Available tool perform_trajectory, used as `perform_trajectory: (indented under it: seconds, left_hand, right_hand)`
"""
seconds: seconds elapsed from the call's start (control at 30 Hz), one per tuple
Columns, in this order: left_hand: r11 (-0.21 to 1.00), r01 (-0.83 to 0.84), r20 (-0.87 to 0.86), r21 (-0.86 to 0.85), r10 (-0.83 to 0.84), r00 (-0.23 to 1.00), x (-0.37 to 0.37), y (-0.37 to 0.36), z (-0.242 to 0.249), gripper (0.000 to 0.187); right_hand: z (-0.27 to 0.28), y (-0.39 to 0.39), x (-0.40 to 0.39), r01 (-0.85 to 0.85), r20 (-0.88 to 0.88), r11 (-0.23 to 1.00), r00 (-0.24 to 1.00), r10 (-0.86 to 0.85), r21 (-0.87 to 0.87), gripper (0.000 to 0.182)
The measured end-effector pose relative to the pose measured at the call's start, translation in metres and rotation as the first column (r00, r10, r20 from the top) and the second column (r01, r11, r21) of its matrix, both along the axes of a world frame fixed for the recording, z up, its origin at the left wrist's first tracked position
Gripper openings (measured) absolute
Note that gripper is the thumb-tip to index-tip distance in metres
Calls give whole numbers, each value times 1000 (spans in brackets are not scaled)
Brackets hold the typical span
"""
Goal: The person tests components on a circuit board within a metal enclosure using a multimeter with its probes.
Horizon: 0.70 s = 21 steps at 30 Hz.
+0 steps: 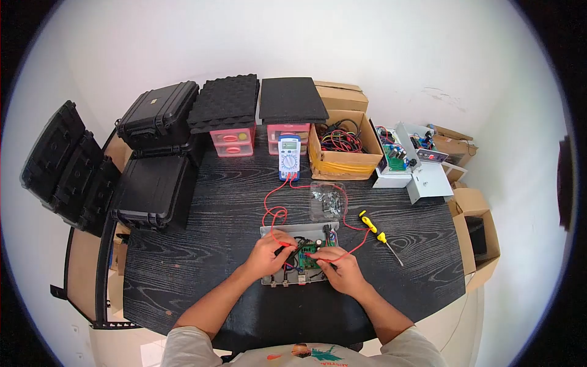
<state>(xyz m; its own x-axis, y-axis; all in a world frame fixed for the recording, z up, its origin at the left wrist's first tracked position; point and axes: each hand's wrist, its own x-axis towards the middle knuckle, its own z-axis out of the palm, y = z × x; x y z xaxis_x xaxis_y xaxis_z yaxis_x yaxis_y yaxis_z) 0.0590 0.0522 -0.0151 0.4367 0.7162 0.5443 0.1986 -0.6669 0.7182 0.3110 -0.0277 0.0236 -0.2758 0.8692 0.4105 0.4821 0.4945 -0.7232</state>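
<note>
In front of me an open grey metal case (299, 230) holds a green circuit board (312, 248) with wires around it. My left hand (268, 255) pinches a red test probe (285, 244) at the board's left side, its tip pointing inward. From the right, my right hand (346, 273) grips a second red test probe (310, 255), held low over the board. Red leads run from both probes to a blue and white multimeter (289, 158), propped up behind the case. Its display is too small to read.
Behind the case lies a clear plastic tray (315, 214) of small parts. A yellow-handled screwdriver (373, 229) is to the right. Farther back stand black cases (153, 189), pink drawers (234, 148), a cardboard box (345, 165) of cables and opened electronic units (397, 156).
</note>
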Motion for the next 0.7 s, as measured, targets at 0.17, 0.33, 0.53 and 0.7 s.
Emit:
perform_trajectory:
  seconds: [0.17, 0.33, 0.53, 0.7]
  left_hand:
    - [990, -20, 98, -138, 34, 995, -2, -1, 2, 8]
    - [991, -15, 114, -132, 31, 993, 1, -3, 10, 9]
    - [1000, -15, 70, -27, 17, 997, 3, -4, 21, 13]
    - [1000, 15, -20, 2, -15, 1000, 7, -8, 25, 14]
  right_hand:
    - [-2, -4, -1, 38, -61, 999, 997, -37, 7, 19]
    - [-4, -2, -1, 41, -27, 997, 999, -39, 64, 19]
    - [2, -7, -2, 75, 33, 994, 997, -73, -84, 20]
    - [0, -6, -1, 74, 47, 994, 996, -71, -75, 20]
